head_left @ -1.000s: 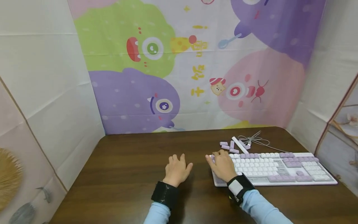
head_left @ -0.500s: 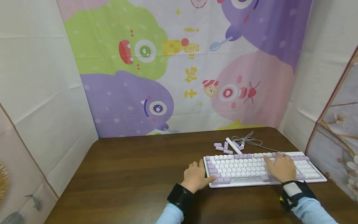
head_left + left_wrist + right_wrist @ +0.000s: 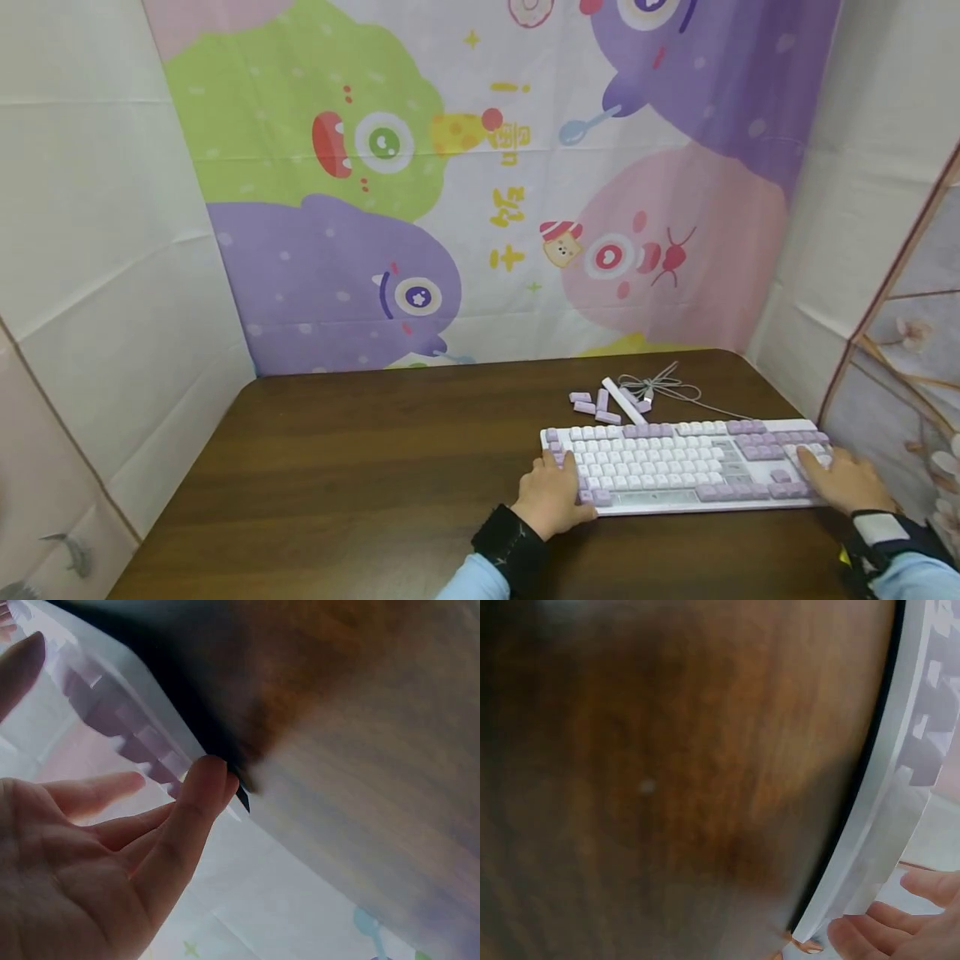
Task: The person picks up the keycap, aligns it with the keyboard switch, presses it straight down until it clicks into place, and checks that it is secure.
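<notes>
A white full-size keyboard [image 3: 652, 467] with white and lilac keycaps lies on the brown table. My left hand [image 3: 547, 497] is at its left end; one finger overlaps the lilac keys and the thumb lies along the front corner. In the left wrist view, the fingertips of the left hand [image 3: 112, 855] meet the keyboard's side edge [image 3: 161, 724], fingers only slightly bent. At the right end, my right hand [image 3: 851, 482] has its thumb over the number keys. Its fingers [image 3: 855, 937] reach the keyboard's end in the right wrist view.
Behind the keyboard lie several loose lilac keycaps [image 3: 585, 407] and a long white keycap [image 3: 623, 401]. A bundled grey cable [image 3: 660, 385] runs to the keyboard's back edge. A cartoon-printed cloth [image 3: 420, 250] hangs behind the table [image 3: 360, 467], with white cloth walls at both sides.
My right hand has moved right across the keyboard, from its left part to its right end. My left hand has come right from the bare table to the keyboard's left end.
</notes>
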Available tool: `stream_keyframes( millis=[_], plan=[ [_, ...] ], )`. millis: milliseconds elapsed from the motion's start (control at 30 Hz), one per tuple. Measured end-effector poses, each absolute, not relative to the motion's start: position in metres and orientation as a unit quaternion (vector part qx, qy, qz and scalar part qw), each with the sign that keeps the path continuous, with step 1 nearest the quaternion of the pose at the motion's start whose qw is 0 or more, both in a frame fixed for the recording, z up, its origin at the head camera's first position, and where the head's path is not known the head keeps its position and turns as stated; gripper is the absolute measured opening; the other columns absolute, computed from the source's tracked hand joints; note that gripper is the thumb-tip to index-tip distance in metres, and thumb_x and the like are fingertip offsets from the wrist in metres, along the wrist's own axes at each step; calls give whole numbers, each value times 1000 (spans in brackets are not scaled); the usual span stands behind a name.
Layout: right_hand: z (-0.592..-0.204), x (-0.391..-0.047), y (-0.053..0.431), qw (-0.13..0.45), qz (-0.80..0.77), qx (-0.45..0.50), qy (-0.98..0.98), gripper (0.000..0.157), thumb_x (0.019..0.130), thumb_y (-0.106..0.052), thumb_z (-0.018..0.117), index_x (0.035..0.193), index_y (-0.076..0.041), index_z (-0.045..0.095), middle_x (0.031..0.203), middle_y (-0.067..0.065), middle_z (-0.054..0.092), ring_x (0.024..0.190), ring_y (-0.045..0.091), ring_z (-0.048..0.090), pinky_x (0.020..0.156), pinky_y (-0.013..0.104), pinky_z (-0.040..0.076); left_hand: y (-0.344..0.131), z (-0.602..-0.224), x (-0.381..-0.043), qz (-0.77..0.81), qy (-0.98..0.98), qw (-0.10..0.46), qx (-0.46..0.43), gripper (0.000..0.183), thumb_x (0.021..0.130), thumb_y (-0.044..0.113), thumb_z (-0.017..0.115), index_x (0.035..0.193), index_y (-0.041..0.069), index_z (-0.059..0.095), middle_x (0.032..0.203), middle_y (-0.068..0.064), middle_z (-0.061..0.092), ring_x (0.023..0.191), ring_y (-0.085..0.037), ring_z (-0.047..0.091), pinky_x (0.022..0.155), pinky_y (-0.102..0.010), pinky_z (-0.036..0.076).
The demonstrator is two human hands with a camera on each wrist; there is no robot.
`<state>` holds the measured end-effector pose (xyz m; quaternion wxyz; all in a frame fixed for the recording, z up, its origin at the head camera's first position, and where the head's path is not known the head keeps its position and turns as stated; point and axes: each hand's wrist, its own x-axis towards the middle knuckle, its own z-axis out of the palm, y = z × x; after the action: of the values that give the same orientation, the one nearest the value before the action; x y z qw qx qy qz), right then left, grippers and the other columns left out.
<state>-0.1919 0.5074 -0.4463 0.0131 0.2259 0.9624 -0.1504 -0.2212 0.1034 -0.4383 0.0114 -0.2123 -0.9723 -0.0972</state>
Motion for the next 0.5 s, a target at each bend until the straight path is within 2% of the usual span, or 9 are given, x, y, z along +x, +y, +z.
stream_keyframes(
  millis=[233,500],
  plan=[
    [-445,-193,510,50,-142,262,953,83,93,-52,25,119,26,26,120,50,32,109,62,36,89,65,38,105,-441,-218,-87,-970,59,-218,72,67,43,79,123,6,55,103,-16,60,85,-24,58,61,-32,48],
    [-452,-195,503,45,-133,277,951,83,91,-53,27,114,27,27,114,53,33,105,65,38,85,64,40,105,-444,-219,-96,-968,73,-220,71,65,37,81,121,2,56,98,-19,61,83,-24,57,62,-30,49]
  ],
)
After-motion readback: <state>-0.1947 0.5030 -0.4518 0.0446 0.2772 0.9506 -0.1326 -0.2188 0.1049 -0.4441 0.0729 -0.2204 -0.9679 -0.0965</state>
